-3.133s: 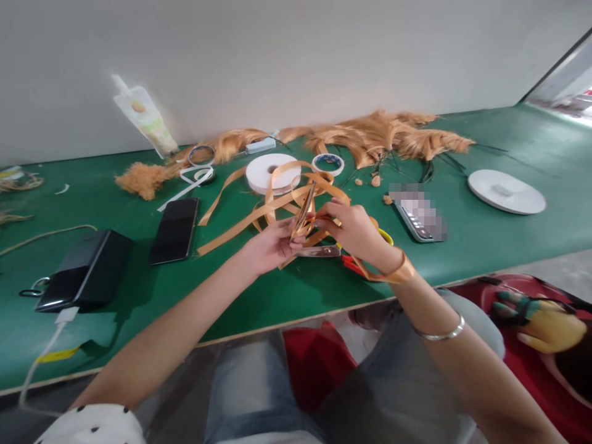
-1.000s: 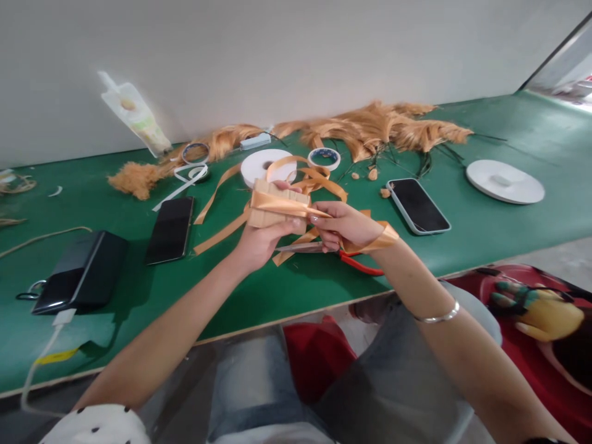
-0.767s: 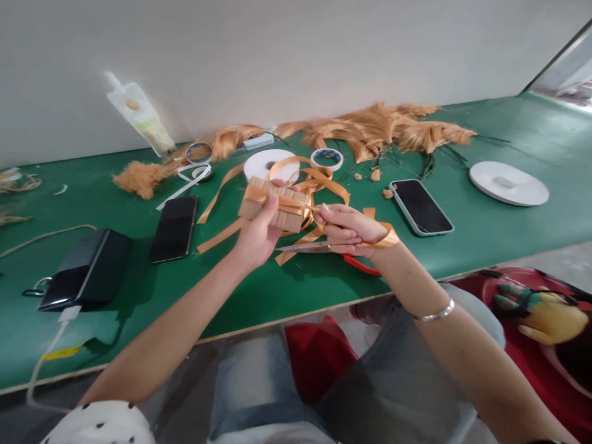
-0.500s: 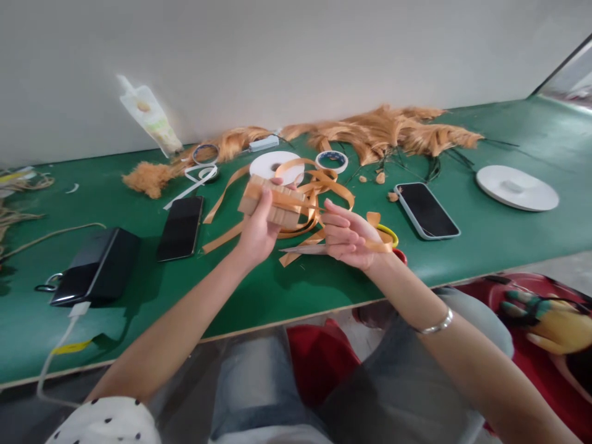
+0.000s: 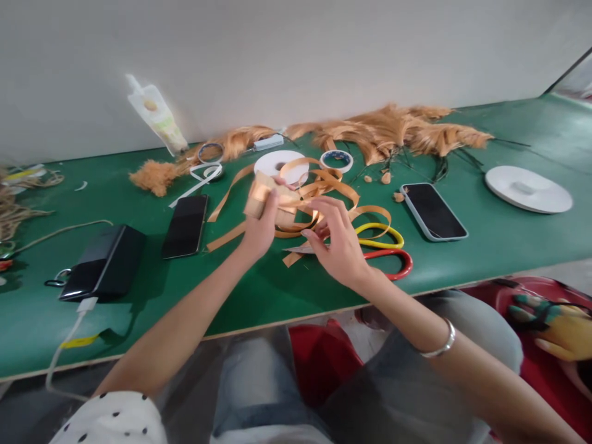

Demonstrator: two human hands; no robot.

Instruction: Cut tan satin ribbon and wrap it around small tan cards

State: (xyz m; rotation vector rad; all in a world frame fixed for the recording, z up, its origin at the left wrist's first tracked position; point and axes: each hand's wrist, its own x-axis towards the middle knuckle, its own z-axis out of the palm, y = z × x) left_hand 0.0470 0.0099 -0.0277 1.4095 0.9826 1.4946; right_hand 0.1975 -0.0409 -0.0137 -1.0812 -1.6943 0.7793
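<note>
Nearest, the right hand [image 5: 340,250] hovers palm down over the green surface [image 5: 277,290], fingers [image 5: 324,213] spread and loosely curled, gripping nothing, their tips at the orange ribbon [image 5: 324,197]. The hand hides the blades of the scissors [image 5: 383,246]; only the yellow and red handles show. Just beyond, the left hand [image 5: 259,225] is raised, fingers closed around a small wooden block [image 5: 271,200] wound with the ribbon, which covers much of it. Farther back lie a white spool [image 5: 280,165], a tape roll [image 5: 337,160] and orange hair-like fibres [image 5: 407,132], whose make is hard to tell.
</note>
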